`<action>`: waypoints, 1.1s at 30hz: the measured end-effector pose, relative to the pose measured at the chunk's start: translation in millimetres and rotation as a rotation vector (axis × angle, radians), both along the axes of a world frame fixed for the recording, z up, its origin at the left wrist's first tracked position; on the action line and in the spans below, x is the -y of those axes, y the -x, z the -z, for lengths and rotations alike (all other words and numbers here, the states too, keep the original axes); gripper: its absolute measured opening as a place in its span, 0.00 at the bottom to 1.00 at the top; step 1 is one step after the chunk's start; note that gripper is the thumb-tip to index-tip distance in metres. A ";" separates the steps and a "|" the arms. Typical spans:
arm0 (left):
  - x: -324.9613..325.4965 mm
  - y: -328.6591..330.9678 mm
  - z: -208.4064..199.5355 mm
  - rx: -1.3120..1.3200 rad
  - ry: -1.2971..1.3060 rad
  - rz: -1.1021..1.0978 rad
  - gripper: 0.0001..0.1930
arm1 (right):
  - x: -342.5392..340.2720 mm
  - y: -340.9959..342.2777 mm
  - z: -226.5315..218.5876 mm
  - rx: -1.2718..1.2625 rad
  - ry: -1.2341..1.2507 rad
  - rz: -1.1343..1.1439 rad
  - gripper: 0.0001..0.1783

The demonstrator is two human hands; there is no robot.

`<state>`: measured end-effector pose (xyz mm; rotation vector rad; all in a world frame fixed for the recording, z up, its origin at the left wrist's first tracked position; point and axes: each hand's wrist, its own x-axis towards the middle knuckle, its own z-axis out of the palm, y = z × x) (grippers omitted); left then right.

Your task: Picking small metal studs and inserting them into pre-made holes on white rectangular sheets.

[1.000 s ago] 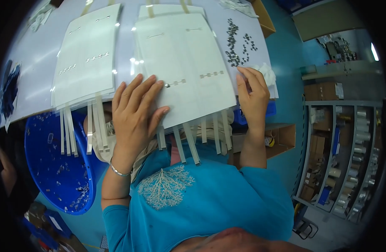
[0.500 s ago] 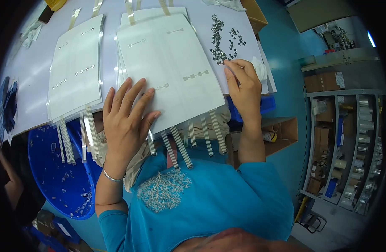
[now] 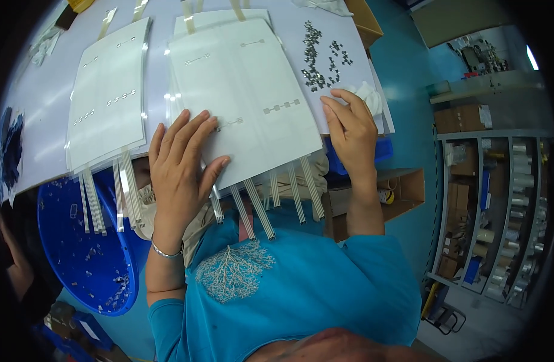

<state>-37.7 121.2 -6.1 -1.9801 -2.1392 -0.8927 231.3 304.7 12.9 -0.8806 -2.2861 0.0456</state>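
Observation:
My left hand (image 3: 180, 163) lies flat, fingers spread, on the lower left part of a stack of white flexible sheets (image 3: 253, 78) with ribbon tails (image 3: 271, 202) hanging over the table edge. My right hand (image 3: 349, 130) rests at the sheet's right edge, fingers curled down on the table beside a white cloth (image 3: 367, 96); whether it pinches anything I cannot tell. A scatter of small dark metal parts (image 3: 319, 54) lies just beyond the right hand.
A second stack of white sheets (image 3: 108, 96) lies to the left on the white table (image 3: 41, 139). A blue round tub (image 3: 78, 247) with small bits stands below left. Cardboard boxes (image 3: 403, 187) and a shelf rack (image 3: 500, 211) stand at the right.
The view has shifted so the sheets and hands sit lower in the frame. My right hand has slid a little along the sheet's right edge; my left hand stays flat on it.

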 end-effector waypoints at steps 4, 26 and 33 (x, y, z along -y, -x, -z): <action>-1.7 -3.3 -2.9 0.048 -0.040 0.008 0.38 | 26.1 19.1 -13.1 -0.114 0.201 -0.053 0.14; -1.5 -1.9 3.7 0.140 -0.088 -0.004 0.35 | 47.1 81.6 -10.6 0.153 -0.016 -0.468 0.15; -4.7 -4.5 -2.3 0.119 -0.071 -0.002 0.35 | 43.4 69.7 -13.3 0.080 -0.067 -0.329 0.14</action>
